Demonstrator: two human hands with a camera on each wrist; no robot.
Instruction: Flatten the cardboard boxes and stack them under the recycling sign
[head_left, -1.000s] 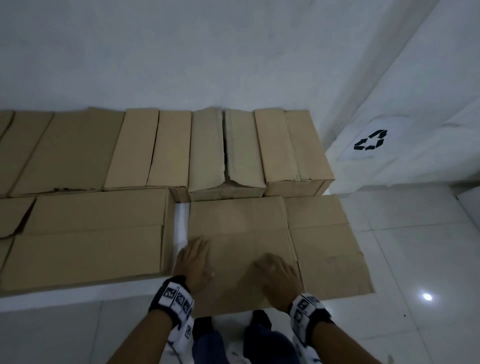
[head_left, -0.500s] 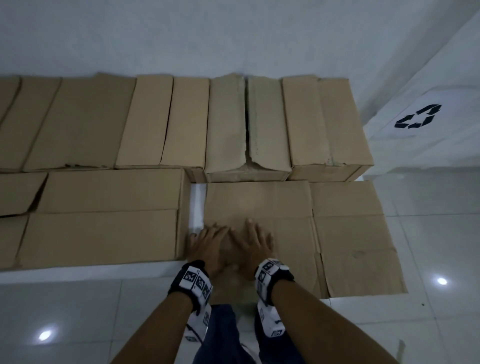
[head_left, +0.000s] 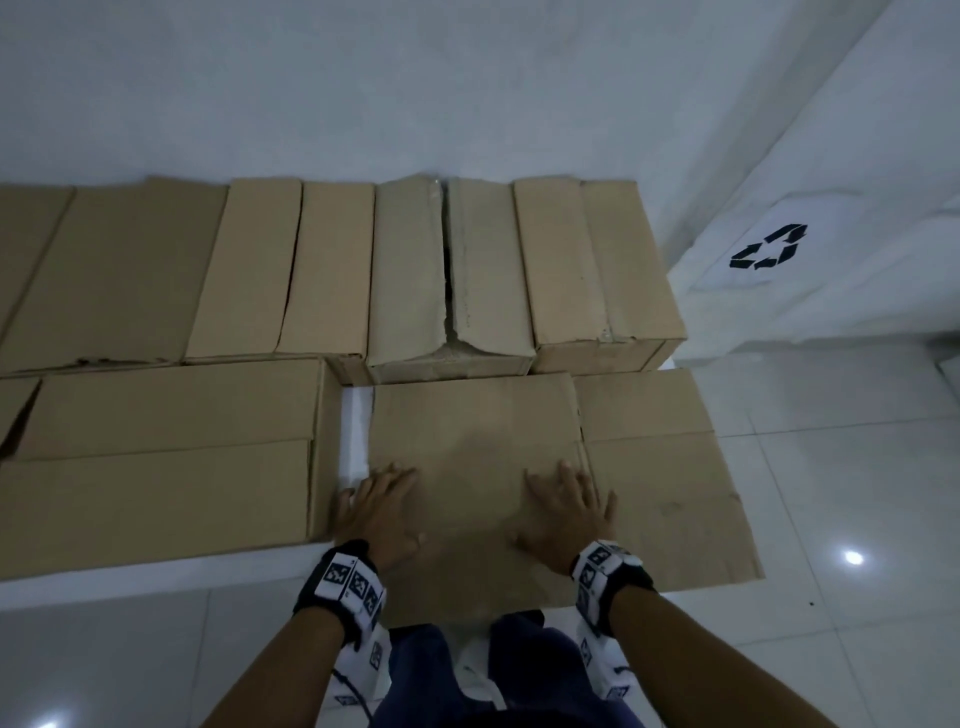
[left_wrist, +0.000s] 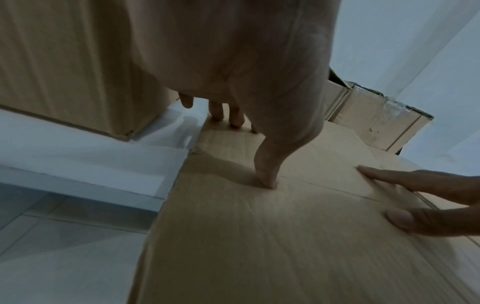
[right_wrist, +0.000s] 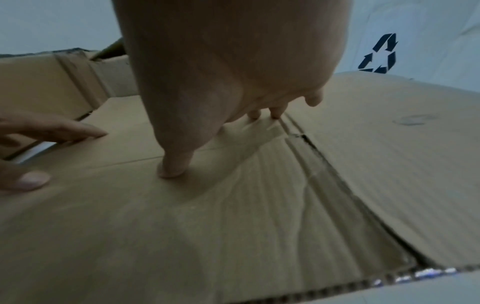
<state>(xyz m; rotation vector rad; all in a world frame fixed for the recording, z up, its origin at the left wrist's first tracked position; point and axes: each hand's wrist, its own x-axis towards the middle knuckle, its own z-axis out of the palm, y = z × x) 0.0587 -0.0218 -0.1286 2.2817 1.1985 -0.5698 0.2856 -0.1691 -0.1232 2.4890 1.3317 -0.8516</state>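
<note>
Two hands (head_left: 382, 512) farther apart than before

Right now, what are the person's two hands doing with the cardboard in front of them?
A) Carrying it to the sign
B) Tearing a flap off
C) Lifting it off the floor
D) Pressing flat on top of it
D: the left hand and right hand lie spread, palms down, on the flattened box on the floor.
</note>
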